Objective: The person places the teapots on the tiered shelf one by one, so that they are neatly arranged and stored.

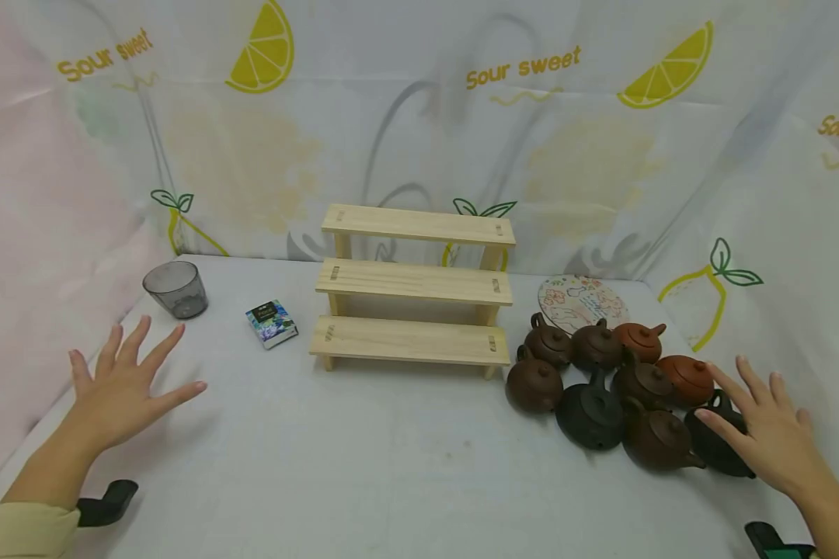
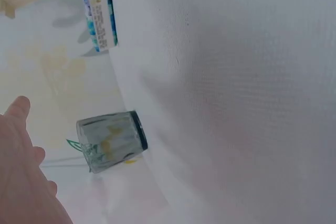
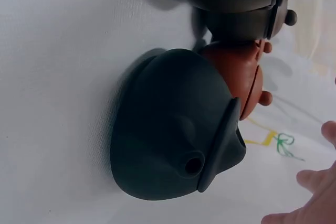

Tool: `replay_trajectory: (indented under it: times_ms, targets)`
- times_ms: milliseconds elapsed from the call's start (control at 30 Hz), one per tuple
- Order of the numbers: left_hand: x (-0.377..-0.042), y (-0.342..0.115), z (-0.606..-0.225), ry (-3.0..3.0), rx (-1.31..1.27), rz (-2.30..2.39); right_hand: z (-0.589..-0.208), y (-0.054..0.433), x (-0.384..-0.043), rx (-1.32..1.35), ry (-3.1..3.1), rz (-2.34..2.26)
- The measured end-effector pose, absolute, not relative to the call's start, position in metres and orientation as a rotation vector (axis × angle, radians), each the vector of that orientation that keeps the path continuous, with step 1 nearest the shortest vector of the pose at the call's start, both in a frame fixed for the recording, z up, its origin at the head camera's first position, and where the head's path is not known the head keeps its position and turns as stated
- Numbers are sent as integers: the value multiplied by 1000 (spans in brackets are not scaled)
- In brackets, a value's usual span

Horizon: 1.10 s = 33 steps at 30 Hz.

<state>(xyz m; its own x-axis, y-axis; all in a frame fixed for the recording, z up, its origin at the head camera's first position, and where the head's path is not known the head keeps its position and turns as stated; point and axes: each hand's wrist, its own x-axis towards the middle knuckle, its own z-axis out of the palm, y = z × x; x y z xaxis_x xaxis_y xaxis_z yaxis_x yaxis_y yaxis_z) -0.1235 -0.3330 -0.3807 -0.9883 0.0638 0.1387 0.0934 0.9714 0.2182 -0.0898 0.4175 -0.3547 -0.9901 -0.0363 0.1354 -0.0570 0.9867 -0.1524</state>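
My left hand (image 1: 122, 392) is raised with fingers spread over the left part of the table, holding nothing. Nearest to it stands a grey see-through cup (image 2: 111, 140). My right hand (image 1: 776, 431), also spread, hovers beside a cluster of teapots at the right and partly covers a black teapot (image 1: 716, 439) in the head view. Seen up close in the right wrist view, that black teapot (image 3: 173, 124) has its spout toward the camera. Around it are a brown teapot (image 1: 660, 440), another black teapot (image 1: 590, 415), an orange-red teapot (image 1: 687, 380) and several more brown ones.
A three-tier wooden shelf (image 1: 411, 339) stands at the middle back. Left of it lies a small book-like box (image 1: 272, 323) with a floral cover. Behind the teapots is a round patterned mat (image 1: 580, 301). A printed cloth (image 1: 405, 140) hangs along the back.
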Motion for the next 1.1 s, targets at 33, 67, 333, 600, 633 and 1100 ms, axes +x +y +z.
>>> replay_trajectory:
  times_ms: [33, 67, 333, 600, 633, 1100]
  targets:
    - [-124, -333, -380, -2985, -121, -345, -355, 418, -90, 74, -2999, 259]
    - [-124, -333, -380, -2983, -124, -349, -356, 418, -89, 79, -2996, 282]
    - [-126, -332, -382, -2890, -191, -498, -362, 427, -92, 145, -2943, 499]
    - [-133, -318, -379, -2766, -275, -743, -364, 440, -92, 116, -2923, 693]
    - [-134, -315, -378, -2758, -280, -782, -365, 442, -91, 112, -2920, 703]
    - [-149, -274, -368, -2693, -359, -1163, -378, 453, -80, -8, -2915, 953]
